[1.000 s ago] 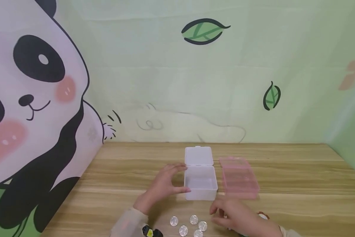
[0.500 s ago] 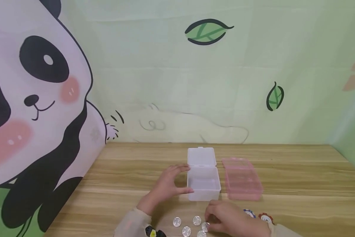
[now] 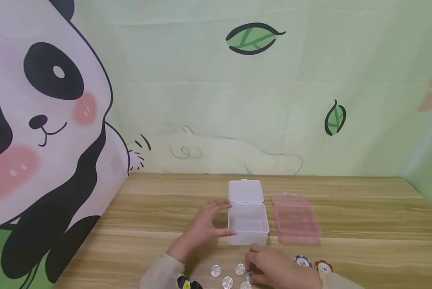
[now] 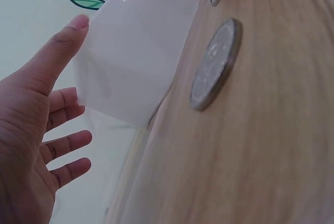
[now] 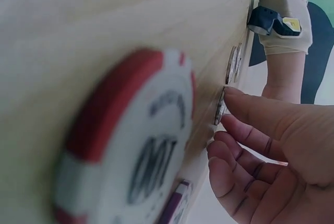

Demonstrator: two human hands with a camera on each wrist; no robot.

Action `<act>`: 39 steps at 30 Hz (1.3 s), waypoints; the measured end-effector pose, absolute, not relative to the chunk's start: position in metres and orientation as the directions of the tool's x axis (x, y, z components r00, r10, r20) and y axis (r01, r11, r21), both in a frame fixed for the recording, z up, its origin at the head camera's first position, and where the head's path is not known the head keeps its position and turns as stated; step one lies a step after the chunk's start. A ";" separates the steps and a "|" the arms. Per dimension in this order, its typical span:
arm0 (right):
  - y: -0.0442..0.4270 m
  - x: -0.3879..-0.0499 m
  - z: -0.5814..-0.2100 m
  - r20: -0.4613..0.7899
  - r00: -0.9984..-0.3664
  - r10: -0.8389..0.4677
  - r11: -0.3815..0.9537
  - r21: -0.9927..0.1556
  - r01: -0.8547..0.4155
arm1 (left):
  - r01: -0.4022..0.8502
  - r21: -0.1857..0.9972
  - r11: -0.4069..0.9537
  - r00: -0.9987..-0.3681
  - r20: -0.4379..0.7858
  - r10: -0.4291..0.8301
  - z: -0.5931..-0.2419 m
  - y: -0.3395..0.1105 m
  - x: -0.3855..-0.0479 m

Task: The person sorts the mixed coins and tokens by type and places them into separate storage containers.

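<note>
In the head view a white plastic box (image 3: pixel 249 218) stands with its lid raised at the back. My left hand (image 3: pixel 203 224) touches its left side, thumb near the front corner and fingertips by the hinge; the left wrist view shows this hand (image 4: pixel 36 114) with fairly straight fingers. My right hand (image 3: pixel 273 265) is low over the table in front of the box. Its thumb and a finger pinch a silver coin (image 5: pixel 220 108) at table level, partly hidden by the hand. Several other silver coins (image 3: pixel 227 282) lie flat just left of it.
A pink see-through box (image 3: pixel 297 222) stands right of the white one, lid open. Blue (image 3: pixel 303 261) and red (image 3: pixel 323 266) poker chips lie right of my right hand. A panda-printed backdrop (image 3: pixel 208 100) rises behind the wooden table (image 3: pixel 158 200).
My right hand has moved left and down from beside the coins onto the rightmost one, uncovering the poker chips. My left hand keeps its place at the white box.
</note>
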State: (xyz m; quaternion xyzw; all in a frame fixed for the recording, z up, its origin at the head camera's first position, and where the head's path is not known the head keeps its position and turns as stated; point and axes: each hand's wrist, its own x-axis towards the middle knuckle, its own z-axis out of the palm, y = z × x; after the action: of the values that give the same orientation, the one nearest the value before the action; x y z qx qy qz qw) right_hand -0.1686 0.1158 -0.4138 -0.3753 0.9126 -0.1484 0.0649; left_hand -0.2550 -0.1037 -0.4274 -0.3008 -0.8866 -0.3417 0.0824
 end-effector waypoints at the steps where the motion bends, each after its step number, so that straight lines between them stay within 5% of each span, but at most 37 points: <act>1: 0.115 -0.168 -0.413 -0.011 -0.711 -0.703 0.677 -0.314 -0.665 | 0.588 0.558 0.585 -0.806 0.351 0.476 -0.427 -0.104 -0.255; 12: 0.110 -0.167 -0.415 -0.009 -0.725 -0.689 0.702 -0.255 -0.665 | 0.580 0.577 0.575 -0.811 0.345 0.472 -0.426 -0.104 -0.253; 39: 0.121 -0.170 -0.406 0.031 -0.735 -0.678 0.595 -0.564 -0.573 | 0.575 0.610 0.546 -0.812 0.341 0.474 -0.426 -0.105 -0.253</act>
State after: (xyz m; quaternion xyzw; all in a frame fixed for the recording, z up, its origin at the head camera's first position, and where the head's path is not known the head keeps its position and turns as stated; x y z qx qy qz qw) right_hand -0.1697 0.1213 -0.4055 -0.3520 0.8882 -0.2801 0.0937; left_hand -0.2535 -0.1047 -0.4265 -0.2991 -0.8766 -0.3709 0.0680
